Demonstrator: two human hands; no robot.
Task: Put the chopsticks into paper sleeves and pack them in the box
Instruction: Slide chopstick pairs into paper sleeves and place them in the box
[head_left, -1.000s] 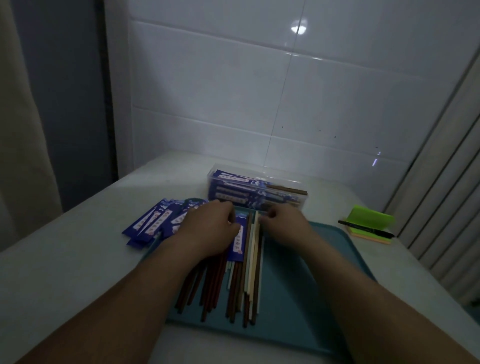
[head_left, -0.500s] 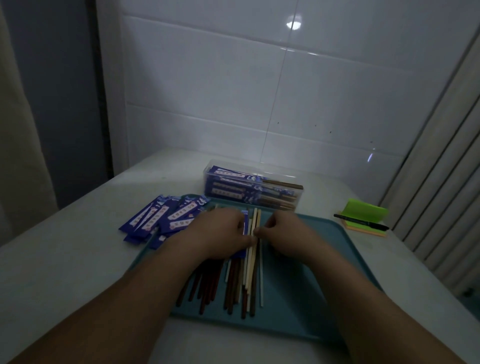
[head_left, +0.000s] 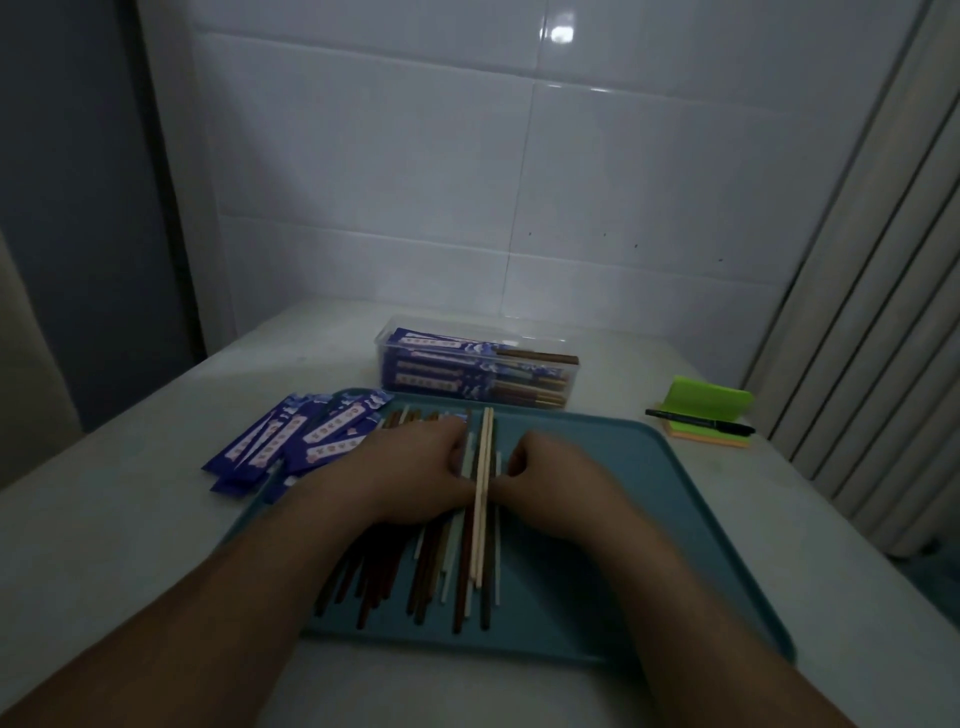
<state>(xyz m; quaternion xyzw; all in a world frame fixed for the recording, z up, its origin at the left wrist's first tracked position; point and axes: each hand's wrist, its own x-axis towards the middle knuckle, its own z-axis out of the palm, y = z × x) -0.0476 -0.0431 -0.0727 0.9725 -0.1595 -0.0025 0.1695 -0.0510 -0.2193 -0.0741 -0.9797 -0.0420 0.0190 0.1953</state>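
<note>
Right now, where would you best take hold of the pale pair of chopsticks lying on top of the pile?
Probably around the middle of the pale chopsticks, coming from above with fingers pinching across both sides. They lie flat, side by side, atop the pile on the tray, leaving only top and sides free.

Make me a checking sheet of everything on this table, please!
Surface: white table, teal tray on it.
Job's things: loose chopsticks on tray; blue paper sleeves at its left edge; clear box behind, holding sleeved chopsticks.
Clutter: green sticky notes with a black pen on top.
Hands: left hand and right hand, fingers curled, pinch a pale pair.
Cables: nothing seen.
Surroundings: white tiled wall; ribbed panel at right.
</note>
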